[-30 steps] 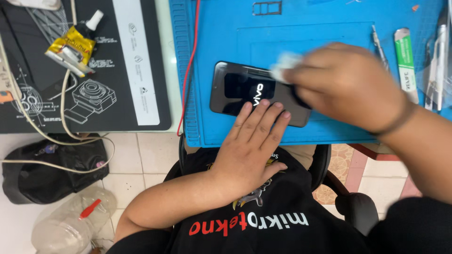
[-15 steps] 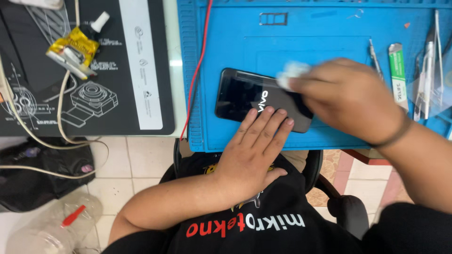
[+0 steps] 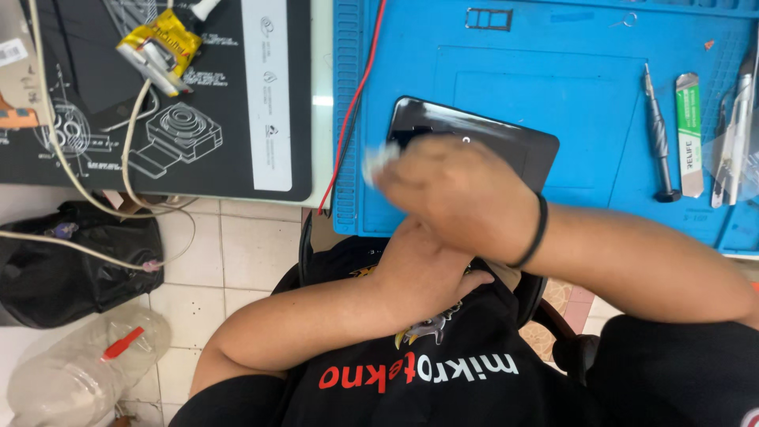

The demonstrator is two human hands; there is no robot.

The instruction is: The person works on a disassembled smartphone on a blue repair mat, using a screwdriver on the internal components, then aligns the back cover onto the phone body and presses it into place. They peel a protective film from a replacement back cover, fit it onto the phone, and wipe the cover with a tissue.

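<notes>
Wiping step, apparently: right hand [image 3: 458, 198] pinching small white cloth [image 3: 378, 160] over flat glossy black phone [image 3: 506, 142] on blue silicone mat [image 3: 553, 71], mid-worktop. Left hand [image 3: 419, 261] mostly hidden, grip unclear. Next: steady, even strokes.

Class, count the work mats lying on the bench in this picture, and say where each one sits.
2. A black mat with white line drawings lies on the left; a blue mat lies on the right, under the dark phone. More may lie beyond the frame.
</notes>
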